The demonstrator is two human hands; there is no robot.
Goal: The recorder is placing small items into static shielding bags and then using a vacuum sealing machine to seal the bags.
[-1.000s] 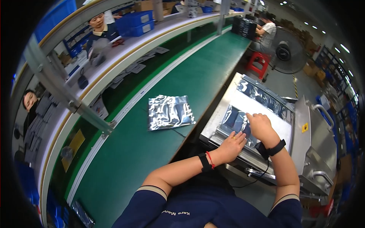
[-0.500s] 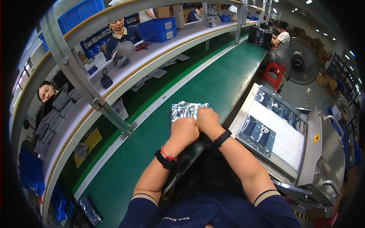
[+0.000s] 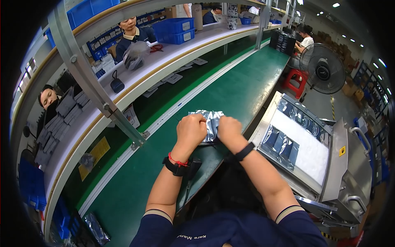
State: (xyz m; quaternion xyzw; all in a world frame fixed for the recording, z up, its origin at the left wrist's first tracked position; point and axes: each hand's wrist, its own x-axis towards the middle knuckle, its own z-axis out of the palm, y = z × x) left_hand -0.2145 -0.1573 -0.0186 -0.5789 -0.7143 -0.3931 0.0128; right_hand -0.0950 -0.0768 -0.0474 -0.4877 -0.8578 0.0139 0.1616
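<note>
currently, the left hand [image 3: 191, 128] and right hand [image 3: 229, 128] are both curled, at opposite sides of a shiny silver pouch [image 3: 211, 125] between them, above the green bench [image 3: 160, 168]. fingertips are hidden, so whether either pinches the film i cannot tell. right of the right hand, an opened steel machine [image 3: 347, 168] bears flat pouches [image 3: 280, 146]. light, even handling would likely limit creases.

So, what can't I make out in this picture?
All in the head view:
Parts of the silvery packaging: covered by the left hand and right hand.
The right hand's fingertips: blurred and curled out of sight.
What the packaging contains, if anything: masked by its shiny surface.
Top of the upper-left blue crate: cut off by the picture's edge.
Far-off black stack: too small to identify.
</note>
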